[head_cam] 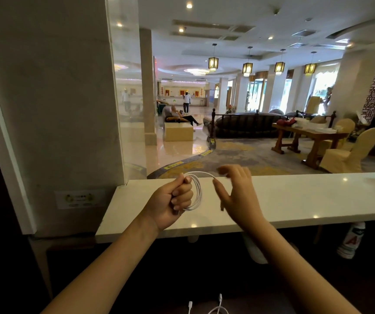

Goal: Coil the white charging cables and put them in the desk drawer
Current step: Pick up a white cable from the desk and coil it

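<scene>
Now cable (pixel 196 191) coiled in left hand (pixel 173 200)

Beyond a white marble counter (pixel 295 196): a wide lobby with glossy tiled floor (pixel 175 150), patterned carpet (pixel 238 155), square pillar (pixel 148 87), lantern pendants (pixel 247 68), wooden table (pixel 306 134), covered chairs (pixel 351 150). Far back, possibly a reception desk (pixel 182 99).

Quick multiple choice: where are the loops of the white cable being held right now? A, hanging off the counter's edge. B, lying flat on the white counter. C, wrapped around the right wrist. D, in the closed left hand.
D: the cable loops sit in the closed grip of the left hand above the white counter, while the right hand pinches the strand leading off them.
</scene>
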